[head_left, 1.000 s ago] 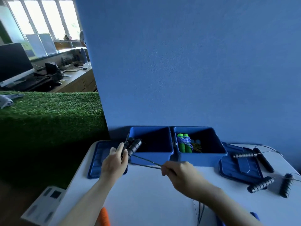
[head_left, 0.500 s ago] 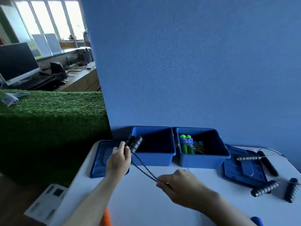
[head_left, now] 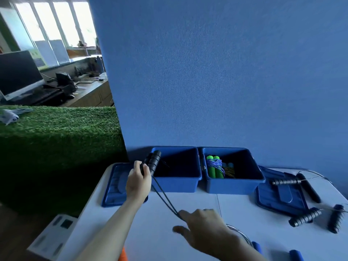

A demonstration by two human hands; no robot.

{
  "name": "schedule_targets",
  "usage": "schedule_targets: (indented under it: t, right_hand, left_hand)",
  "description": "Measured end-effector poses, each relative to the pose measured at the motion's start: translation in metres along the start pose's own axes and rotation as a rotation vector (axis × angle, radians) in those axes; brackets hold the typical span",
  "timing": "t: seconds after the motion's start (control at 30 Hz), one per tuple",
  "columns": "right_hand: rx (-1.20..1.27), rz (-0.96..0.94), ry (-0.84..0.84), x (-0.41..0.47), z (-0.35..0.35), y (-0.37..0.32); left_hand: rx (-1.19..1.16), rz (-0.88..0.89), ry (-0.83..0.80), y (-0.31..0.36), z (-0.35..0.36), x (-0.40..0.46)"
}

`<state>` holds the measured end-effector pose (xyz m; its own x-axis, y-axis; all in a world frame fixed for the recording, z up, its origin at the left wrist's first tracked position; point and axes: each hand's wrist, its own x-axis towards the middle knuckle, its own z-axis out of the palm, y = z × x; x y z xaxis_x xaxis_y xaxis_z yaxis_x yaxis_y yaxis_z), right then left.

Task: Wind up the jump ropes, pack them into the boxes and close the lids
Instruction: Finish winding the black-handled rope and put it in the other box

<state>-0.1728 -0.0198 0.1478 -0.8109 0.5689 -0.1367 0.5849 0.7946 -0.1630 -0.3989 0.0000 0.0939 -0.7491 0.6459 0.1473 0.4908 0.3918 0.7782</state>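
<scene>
Your left grip point(head_left: 138, 182) holds the two black ribbed handles point(head_left: 153, 162); your right grip point(head_left: 202, 226), pinching the thin black cord point(head_left: 165, 198), has slid lower, so winding goes on.

Left hand point(head_left: 138, 182) raised with fingers curled in a grip; right hand point(head_left: 204, 227) low, fingers reaching forward.

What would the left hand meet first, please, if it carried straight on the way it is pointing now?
Probably the empty left box. The left hand grips the black handles just off that box's near-left corner, and they tilt up and over its rim. Depth is hard to judge from this single view.
</scene>
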Motion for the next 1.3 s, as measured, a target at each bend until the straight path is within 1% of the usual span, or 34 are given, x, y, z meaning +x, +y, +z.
schedule_targets:
  t: [0.03,0.1,0.17,0.27,0.33,0.4,0.47,0.53,0.63,0.7,0.77,0.87,0.9,0.97,1.1,1.17,1.23,1.3]
  right_hand:
    - [-0.015,0.013,0.052,0.000,0.002,0.002]
    - [0.029,0.038,0.158,-0.001,0.008,0.006]
    - [0.099,0.069,0.199,-0.001,0.013,0.007]
    - [0.255,0.171,0.103,0.002,0.022,0.008]
    - [0.323,0.230,0.076,0.005,0.025,0.008]
    - [0.330,0.236,0.089,0.004,0.023,0.003]
    - [0.292,0.182,0.107,-0.002,0.016,-0.004]
    - [0.276,0.060,0.122,-0.010,0.006,-0.013]
    - [0.297,-0.043,0.184,-0.012,-0.013,-0.009]
    - [0.287,-0.051,0.254,-0.005,-0.025,0.005]
    - [0.287,-0.026,0.279,0.005,-0.033,0.020]
    - [0.404,0.003,0.216,0.021,-0.034,0.039]
    - [0.458,0.016,0.193,0.026,-0.032,0.046]
    - [0.526,0.029,0.159,0.035,-0.025,0.057]
    - [0.614,0.062,0.126,0.051,-0.002,0.073]
    - [0.660,0.079,0.114,0.057,0.012,0.079]
    - [0.720,0.089,0.112,0.061,0.022,0.084]
    - [0.822,0.129,0.124,0.063,0.031,0.086]
  left_hand:
    - [0.003,0.011,0.008,-0.001,-0.001,-0.001]
    - [-0.003,0.027,0.024,-0.004,-0.003,-0.002]
    - [-0.013,0.032,0.034,-0.005,-0.004,-0.003]
    - [-0.009,0.033,0.050,-0.005,-0.003,-0.004]
    - [-0.004,0.061,0.071,-0.005,-0.003,-0.006]
    - [0.007,0.091,0.081,-0.005,-0.003,-0.009]
    - [0.058,0.125,0.078,-0.005,-0.004,-0.013]
    - [0.181,0.233,0.050,-0.007,-0.005,-0.017]
    - [0.326,0.444,-0.094,-0.015,-0.004,-0.025]
    - [0.409,0.621,-0.180,-0.023,-0.003,-0.034]
    - [0.433,0.815,-0.285,-0.031,-0.003,-0.046]
    - [0.390,0.980,-0.472,-0.038,-0.004,-0.064]
    - [0.363,1.014,-0.504,-0.040,-0.004,-0.069]
    - [0.299,1.038,-0.528,-0.042,-0.004,-0.078]
    - [0.201,1.010,-0.523,-0.045,-0.005,-0.085]
    - [0.139,0.959,-0.557,-0.040,-0.009,-0.091]
    - [0.062,0.864,-0.577,-0.033,-0.013,-0.097]
    - [0.019,0.793,-0.535,-0.028,-0.015,-0.098]
